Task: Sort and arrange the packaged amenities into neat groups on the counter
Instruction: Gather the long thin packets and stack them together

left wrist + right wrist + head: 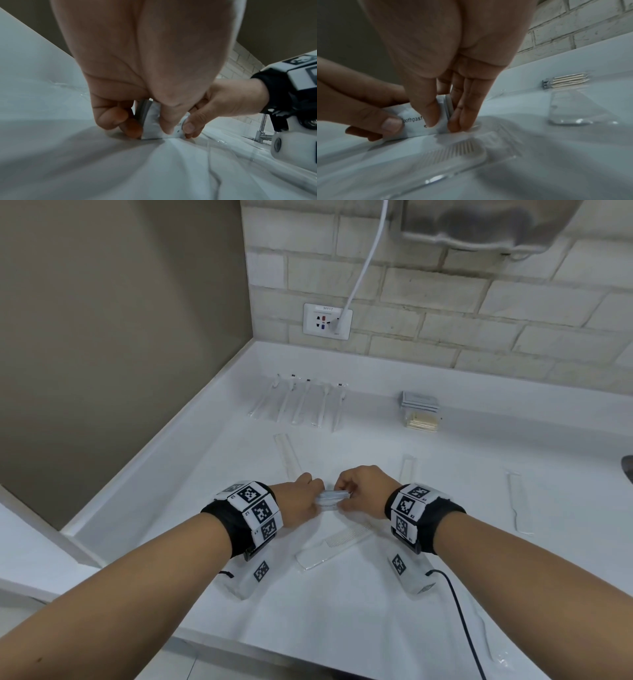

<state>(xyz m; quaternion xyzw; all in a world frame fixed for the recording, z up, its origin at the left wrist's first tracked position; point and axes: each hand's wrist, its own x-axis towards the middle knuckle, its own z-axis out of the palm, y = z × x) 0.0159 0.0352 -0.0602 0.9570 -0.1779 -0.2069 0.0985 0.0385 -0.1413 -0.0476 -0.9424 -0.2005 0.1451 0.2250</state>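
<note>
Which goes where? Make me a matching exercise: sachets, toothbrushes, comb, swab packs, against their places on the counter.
1. sachets
2. toothbrushes
3. comb
4. swab packs

a. stacked, back right
b. pinched between both hands
c. in a row, back left
d. flat, just nearer than the hands

Pairs: 1-b, 2-c, 3-d, 4-a

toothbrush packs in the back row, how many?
5 toothbrush packs, side by side in one row; the others, going right. Clear wrapping could hide another.

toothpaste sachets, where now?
Head view, centre: toothpaste sachets pinched between the left hand and right hand, edge on the counter, just beyond the wrapped comb.
</note>
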